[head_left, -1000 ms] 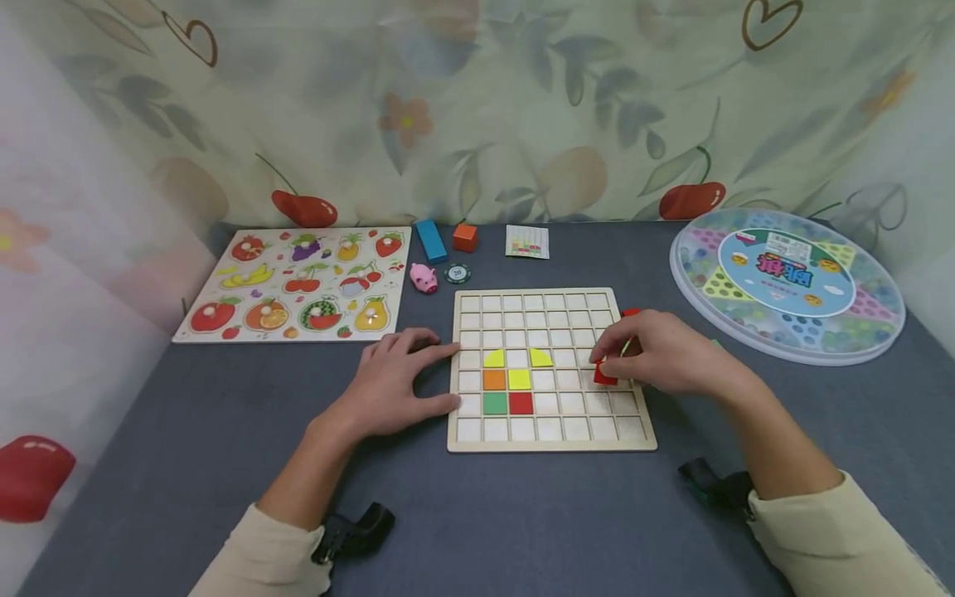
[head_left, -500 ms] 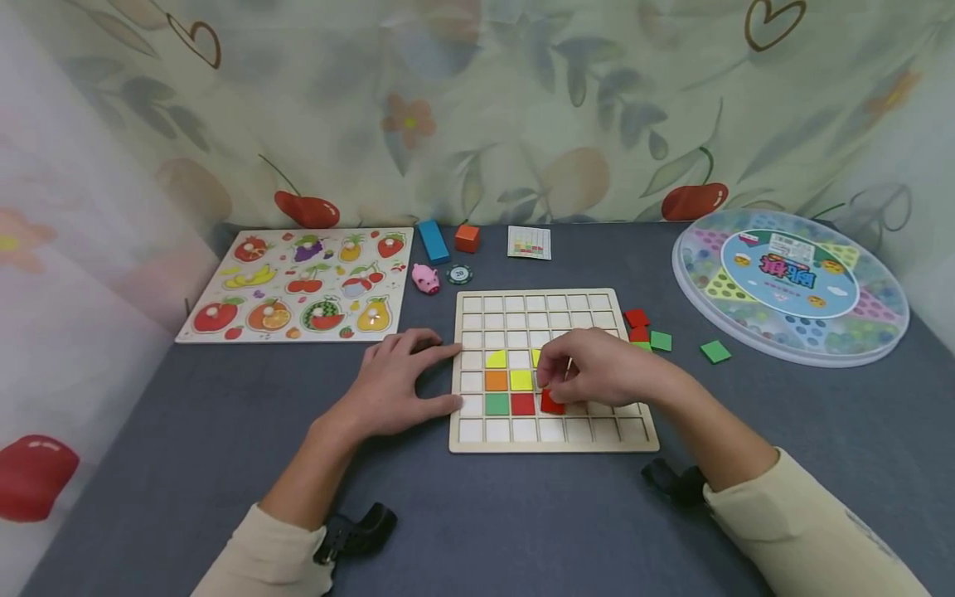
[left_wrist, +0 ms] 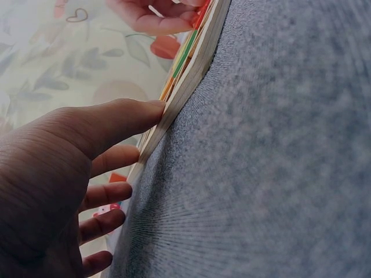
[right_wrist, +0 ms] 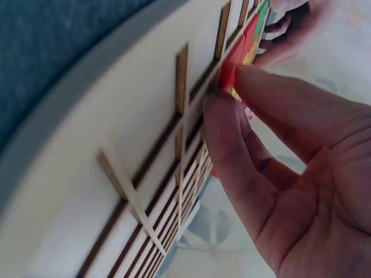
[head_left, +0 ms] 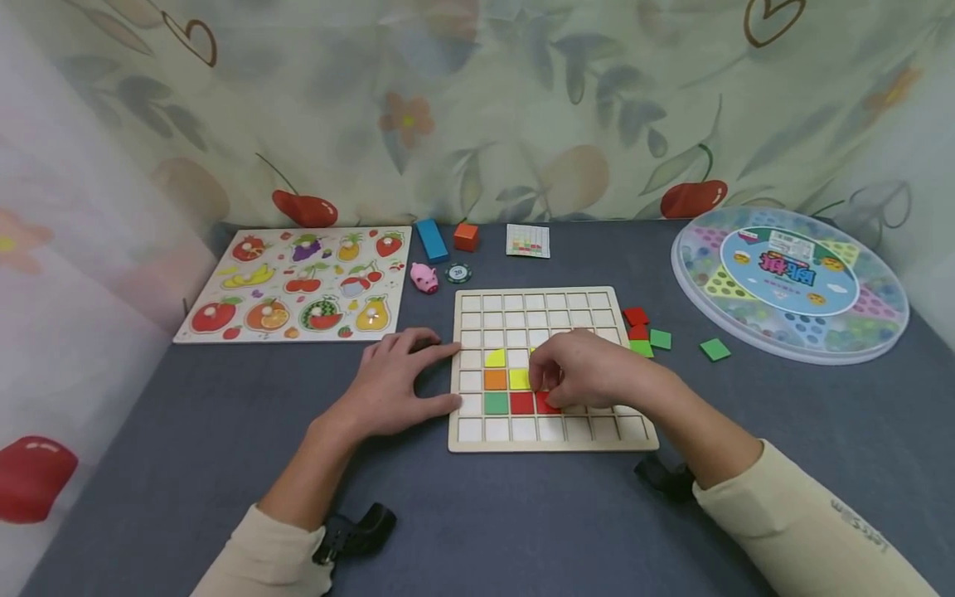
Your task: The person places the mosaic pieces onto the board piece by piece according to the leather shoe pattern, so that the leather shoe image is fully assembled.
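Bracing the grid board (head_left: 552, 439) at 9 o'clock, flat open left hand (head_left: 395, 385) steadies it so the right hand (head_left: 589, 377) grip can pinch a red tile (head_left: 547, 404) into its cell.

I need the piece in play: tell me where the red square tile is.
In the head view, the red square tile sits pinched in the right hand over the wooden grid board, beside a placed red tile.
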Motion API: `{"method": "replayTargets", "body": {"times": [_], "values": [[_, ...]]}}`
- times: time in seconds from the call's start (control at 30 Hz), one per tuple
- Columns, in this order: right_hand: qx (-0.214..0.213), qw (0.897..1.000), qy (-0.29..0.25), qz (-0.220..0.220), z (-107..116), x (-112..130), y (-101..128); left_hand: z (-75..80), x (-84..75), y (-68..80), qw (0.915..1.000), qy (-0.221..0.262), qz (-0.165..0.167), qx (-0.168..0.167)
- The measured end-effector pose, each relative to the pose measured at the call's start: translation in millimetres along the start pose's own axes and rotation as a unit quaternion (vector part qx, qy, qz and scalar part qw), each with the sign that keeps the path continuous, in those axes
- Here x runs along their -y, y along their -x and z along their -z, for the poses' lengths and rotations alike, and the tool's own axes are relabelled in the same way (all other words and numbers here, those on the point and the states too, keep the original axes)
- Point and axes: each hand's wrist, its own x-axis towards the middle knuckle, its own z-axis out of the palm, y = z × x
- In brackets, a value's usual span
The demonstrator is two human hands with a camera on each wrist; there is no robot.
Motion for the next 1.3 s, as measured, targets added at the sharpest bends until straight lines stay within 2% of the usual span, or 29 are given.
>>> {"method": "replayTargets", "body": {"times": [0.2,0.4,0.77,1.0,1.3], "values": [[-0.01,1.0,0.014,0.004,-1.8,2.3,0.3,0.0,0.5,0.5,1.0,0.0,-0.001,-0.003],[-0.009,1.0,-0.006,0.007,-0.1,-2.4,4.9,-1.4,0.6,-0.2,1.0,-0.003,-0.001,-0.001],[-0.055,0.998,-0.029,0.006,17.2,-23.2,23.4,-2.3,1.2,-0.8,1.0,-0.002,0.001,-0.002],[-0.072,0.997,-0.018,-0.033,28.7,-43.3,35.3,-1.6,0.3,-0.5,1.0,-0.002,0.002,-0.002],[-0.106,0.992,-0.001,-0.062,35.8,-75.2,47.0,-1.0,0.0,-0.4,1.0,0.002,0.001,-0.002]]}}
